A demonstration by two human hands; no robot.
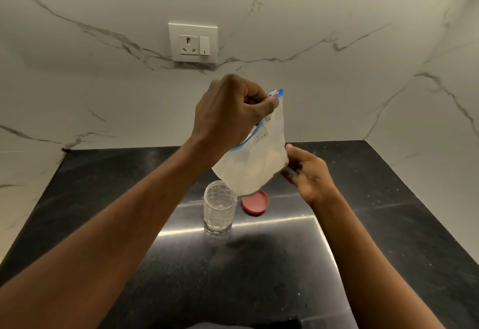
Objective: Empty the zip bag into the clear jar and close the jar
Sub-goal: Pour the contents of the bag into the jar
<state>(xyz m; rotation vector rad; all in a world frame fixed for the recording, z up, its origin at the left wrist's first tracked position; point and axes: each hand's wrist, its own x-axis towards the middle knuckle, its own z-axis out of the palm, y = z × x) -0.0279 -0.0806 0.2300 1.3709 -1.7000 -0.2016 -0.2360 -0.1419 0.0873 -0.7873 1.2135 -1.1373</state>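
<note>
A clear zip bag (pixel 255 163) with a blue zip strip and pale contents hangs in the air above the counter. My left hand (pixel 228 111) pinches its top edge near the white slider. My right hand (pixel 308 173) grips the bag's lower right side. Below the bag stands the clear jar (pixel 219 208), open and upright, with nothing visible inside it. Its pink lid (pixel 255 203) lies flat on the counter just right of the jar, partly hidden by the bag.
The black stone counter (pixel 375 220) has a shiny reflective patch in the middle. A marble wall rises behind and at both sides, with a white socket and switch plate (pixel 193 43) on the back wall.
</note>
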